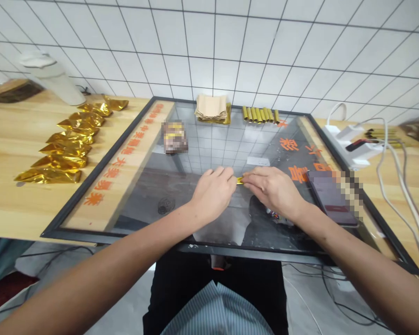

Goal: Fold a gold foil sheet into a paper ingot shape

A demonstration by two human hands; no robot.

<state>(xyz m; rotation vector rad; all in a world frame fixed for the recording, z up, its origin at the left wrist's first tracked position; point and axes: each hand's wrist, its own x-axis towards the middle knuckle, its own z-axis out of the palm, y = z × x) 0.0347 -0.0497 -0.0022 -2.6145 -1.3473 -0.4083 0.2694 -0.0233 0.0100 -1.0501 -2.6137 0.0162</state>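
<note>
My left hand [212,190] and my right hand [270,188] meet over the middle of a glass-topped frame [101,235]. Both pinch a small gold piece [239,180] between their fingertips; most of it is hidden by the fingers. At the far edge of the glass lie a row of gold rolled tubes [260,114] and a stack of brown paper sheets [212,108]. A phone [330,197] lies on the glass just right of my right hand.
Several gold foil pouches [61,149] lie in a line on the wooden table to the left, near a white container [54,77]. A small pack [174,136] sits on the glass. A power strip [352,142] and white cables [403,186] are at right.
</note>
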